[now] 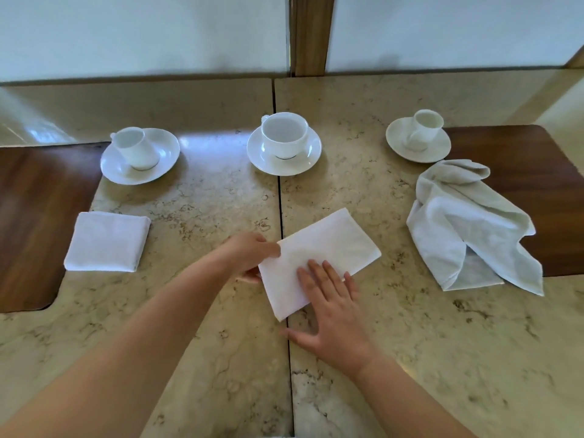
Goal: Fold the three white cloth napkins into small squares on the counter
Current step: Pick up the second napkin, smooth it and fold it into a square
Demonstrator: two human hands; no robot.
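- The bench (410,327) is a beige marbled stone top, split by a dark seam that runs from the far wall toward the viewer through the middle.
- Two dark wooden insets lie in the stone, the left wooden inset (34,222) by the left edge and the right wooden inset (518,191) by the right edge.
- The unfolded napkin (467,229) lies crumpled at the right, partly on the stone and partly over the right wooden inset.
- The half-folded napkin (322,254) sits near the middle, turned at an angle, a long rectangle that lies mostly right of the seam with its left corner on or just over it.
- The folded napkin (107,241) rests at the left as a neat small square, just beside the left wooden inset.
- Three white cups on saucers stand in a row farther back: the left cup (136,148), the middle cup (284,131) on the seam, and the right cup (425,128).
- The right hand (331,311) lies flat, fingers straight and spread, pressing the near end of the half-folded napkin.
- The left hand (249,254) pinches that napkin's left edge between thumb and curled fingers.
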